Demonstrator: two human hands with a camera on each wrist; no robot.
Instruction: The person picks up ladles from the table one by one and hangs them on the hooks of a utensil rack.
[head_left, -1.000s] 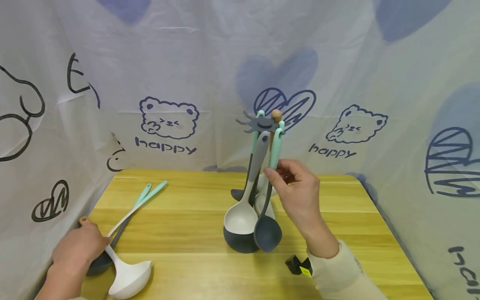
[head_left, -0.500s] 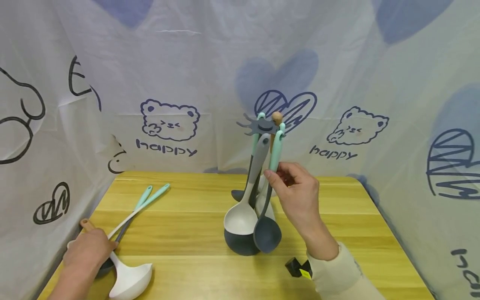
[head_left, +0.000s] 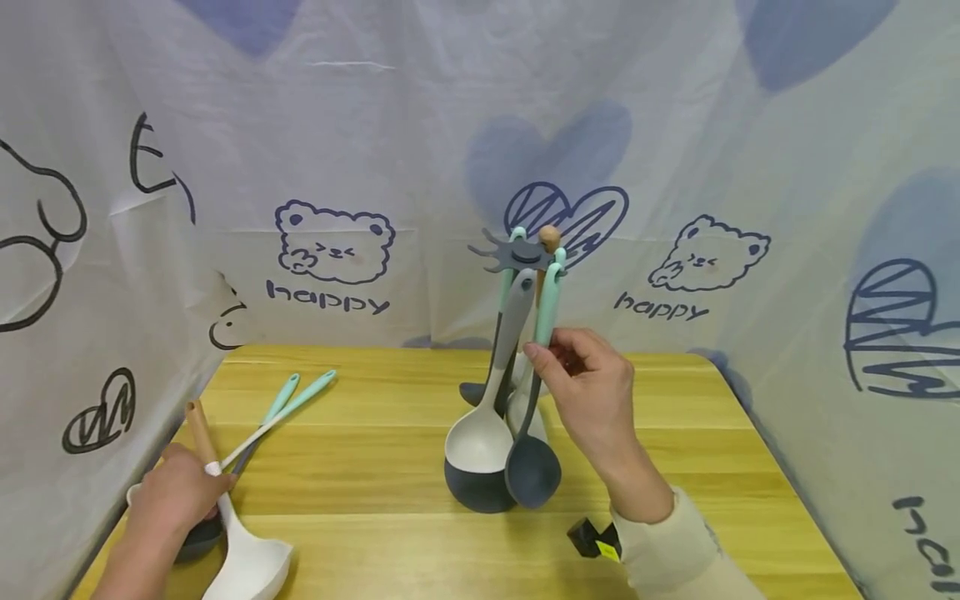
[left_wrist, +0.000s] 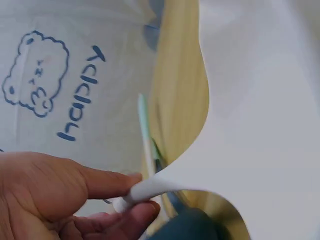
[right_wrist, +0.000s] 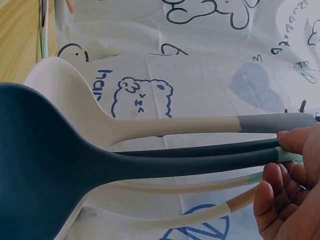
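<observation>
My left hand pinches the white neck of a ladle with a wooden handle, at the table's left. In the left wrist view its white bowl fills the right side, and thumb and fingers meet on the neck. Under that hand lies a dark bowl-shaped utensil head, partly hidden. My right hand pinches a dark ladle by the lower end of its mint handle, among utensils hanging upright around a grey pronged top. Beside it hangs a white ladle with a grey handle.
Two mint-handled utensils lie crossed on the wooden table at the left. A small black object with a yellow label sits near my right sleeve. Printed cloth stands around the back and sides.
My left hand has shifted slightly right with the wooden-handled ladle, whose handle end now stands higher and farther right. The right hand keeps its hold on the dark ladle, about unmoved.
</observation>
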